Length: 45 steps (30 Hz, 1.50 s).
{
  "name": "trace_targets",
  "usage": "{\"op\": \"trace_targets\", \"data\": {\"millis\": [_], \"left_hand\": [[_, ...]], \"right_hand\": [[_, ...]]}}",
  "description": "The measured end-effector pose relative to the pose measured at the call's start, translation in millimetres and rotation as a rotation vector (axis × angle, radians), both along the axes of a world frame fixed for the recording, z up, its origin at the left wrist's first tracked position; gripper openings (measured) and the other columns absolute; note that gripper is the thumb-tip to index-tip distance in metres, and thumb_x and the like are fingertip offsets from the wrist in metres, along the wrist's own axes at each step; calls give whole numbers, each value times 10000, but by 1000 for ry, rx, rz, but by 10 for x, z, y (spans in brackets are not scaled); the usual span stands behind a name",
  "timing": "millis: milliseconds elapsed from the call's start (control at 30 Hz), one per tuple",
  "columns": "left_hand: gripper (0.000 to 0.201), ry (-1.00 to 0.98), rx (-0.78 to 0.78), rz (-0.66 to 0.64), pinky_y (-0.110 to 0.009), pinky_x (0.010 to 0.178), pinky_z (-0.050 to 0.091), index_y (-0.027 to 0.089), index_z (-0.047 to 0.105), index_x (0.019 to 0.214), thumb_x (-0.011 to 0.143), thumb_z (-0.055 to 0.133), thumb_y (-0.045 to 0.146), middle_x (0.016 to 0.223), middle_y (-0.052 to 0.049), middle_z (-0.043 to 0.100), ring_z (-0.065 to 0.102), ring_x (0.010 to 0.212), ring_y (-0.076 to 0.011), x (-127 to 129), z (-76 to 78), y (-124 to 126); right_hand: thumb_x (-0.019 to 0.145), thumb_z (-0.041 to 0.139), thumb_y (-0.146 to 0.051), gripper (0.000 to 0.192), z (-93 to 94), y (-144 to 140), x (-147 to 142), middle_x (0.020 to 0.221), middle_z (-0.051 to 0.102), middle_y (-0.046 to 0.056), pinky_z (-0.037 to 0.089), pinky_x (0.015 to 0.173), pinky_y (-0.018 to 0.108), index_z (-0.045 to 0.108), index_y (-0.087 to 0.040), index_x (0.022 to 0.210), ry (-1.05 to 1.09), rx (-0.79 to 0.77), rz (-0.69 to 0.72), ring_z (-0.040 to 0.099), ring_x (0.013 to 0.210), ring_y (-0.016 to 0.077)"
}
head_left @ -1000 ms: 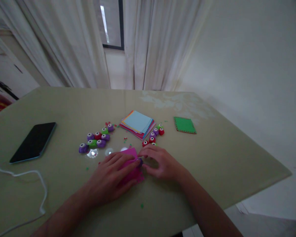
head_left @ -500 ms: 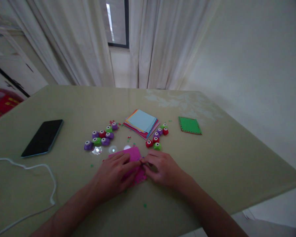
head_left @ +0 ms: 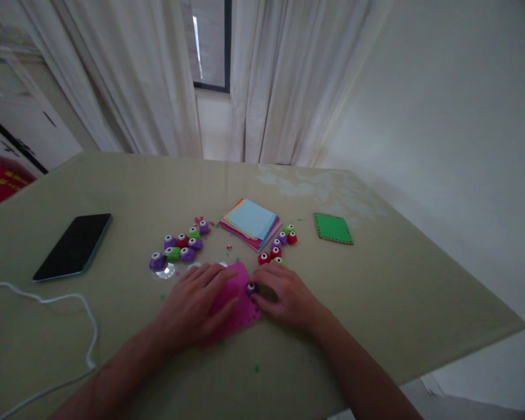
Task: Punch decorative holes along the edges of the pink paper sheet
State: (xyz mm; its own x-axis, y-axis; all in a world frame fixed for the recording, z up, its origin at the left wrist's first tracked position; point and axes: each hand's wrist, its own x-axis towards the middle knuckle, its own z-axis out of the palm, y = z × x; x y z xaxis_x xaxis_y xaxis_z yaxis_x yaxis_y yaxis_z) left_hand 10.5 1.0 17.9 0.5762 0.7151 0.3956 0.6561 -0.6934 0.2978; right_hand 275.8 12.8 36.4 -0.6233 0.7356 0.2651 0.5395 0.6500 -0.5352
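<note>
A pink sheet of paper (head_left: 231,294) with small cut-outs along its edges lies on the table in front of me. My left hand (head_left: 195,300) rests on it, fingers spread and laid flat. At the sheet's right edge, my right hand (head_left: 284,294) grips a small purple craft punch (head_left: 251,287) with a white, eye-like top between thumb and fingers. More punches in purple, red and green stand in a cluster (head_left: 181,245) on the left and in a second cluster (head_left: 277,245) just beyond my right hand.
A stack of coloured paper (head_left: 250,219) lies behind the pink sheet, a green sheet (head_left: 333,228) with notched edges to its right. Clear round discs (head_left: 164,270) and tiny paper bits are scattered about. A dark tablet (head_left: 74,246) and a white cable (head_left: 90,326) lie at left.
My left fingers have drawn back leftward from the right hand and spread over the pink sheet. The purple punch in my right hand now shows. The view has shifted slightly.
</note>
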Motion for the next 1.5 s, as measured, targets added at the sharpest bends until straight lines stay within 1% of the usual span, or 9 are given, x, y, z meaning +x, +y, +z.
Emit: {"op": "trace_targets", "data": {"millis": [167,433,567,667,833,967,1100,1267,1500], "left_hand": [[726,142,-63,-49,-567,1226,394,265,379,1678,1052,604,556,1695,-111,470,492,1506,-350,-102,-122,78],[727,153,-165,-127,-532,1298,324,273,383,1686,1035,622,491,1728,-75,417,436,1568,-308,-153,-126,64],[815,142,-187,-136,-557,1301,311,214,337,1705,1035,586,605,1729,-124,400,425,1574,-332,-74,-100,34],[883,129,-191,-144,-571,1302,305,194,369,1689,998,594,696,1706,-156,434,456,1553,-353,-23,-109,23],[689,114,-249,-116,-581,1193,467,181,676,1420,960,653,693,1451,-184,697,645,1353,-403,-14,-124,20],[718,109,-334,-59,-622,1128,516,164,654,1447,933,695,664,1451,-209,693,663,1323,-451,-9,-87,6],[704,125,-367,-56,-596,1138,519,169,636,1476,937,708,617,1498,-198,663,661,1341,-433,-1,-40,-5],[613,95,-349,-89,-579,1129,533,164,695,1384,948,711,593,1425,-193,713,674,1316,-418,-10,-22,0],[799,114,-325,-154,-574,1306,334,218,398,1678,996,645,554,1723,-106,412,448,1561,-341,-28,-6,29]], "right_hand": [[925,774,-215,195,-25,45,56,1192,692,122,536,1023,485,702,-220,1106,-40,122,-200,634,1132,313],[965,726,-191,281,-123,114,116,1204,656,136,548,1013,510,705,-229,1243,-55,203,-390,626,1143,328],[988,691,-191,309,-139,82,41,1191,665,135,532,1031,492,687,-221,1295,14,244,-397,622,1150,318],[1018,666,-215,231,-61,99,-186,1163,695,125,520,1041,456,701,-203,1246,63,250,-322,631,1143,294],[1036,690,-351,296,193,370,-898,1263,705,113,501,1101,406,693,-182,1279,-92,193,-69,633,1214,268],[1027,691,-326,306,278,622,-1436,1259,713,149,554,986,384,696,-134,1266,-299,215,48,660,1162,288],[979,686,-173,246,221,704,-1640,1194,747,145,552,827,344,698,-107,1216,-336,157,42,694,1002,263],[958,756,-222,168,227,573,-1280,1082,767,88,531,849,323,698,-147,1098,-188,119,-78,687,953,223],[896,784,-181,228,30,-128,-124,977,765,41,551,767,296,725,-199,1115,193,-51,-384,699,801,182]]}}
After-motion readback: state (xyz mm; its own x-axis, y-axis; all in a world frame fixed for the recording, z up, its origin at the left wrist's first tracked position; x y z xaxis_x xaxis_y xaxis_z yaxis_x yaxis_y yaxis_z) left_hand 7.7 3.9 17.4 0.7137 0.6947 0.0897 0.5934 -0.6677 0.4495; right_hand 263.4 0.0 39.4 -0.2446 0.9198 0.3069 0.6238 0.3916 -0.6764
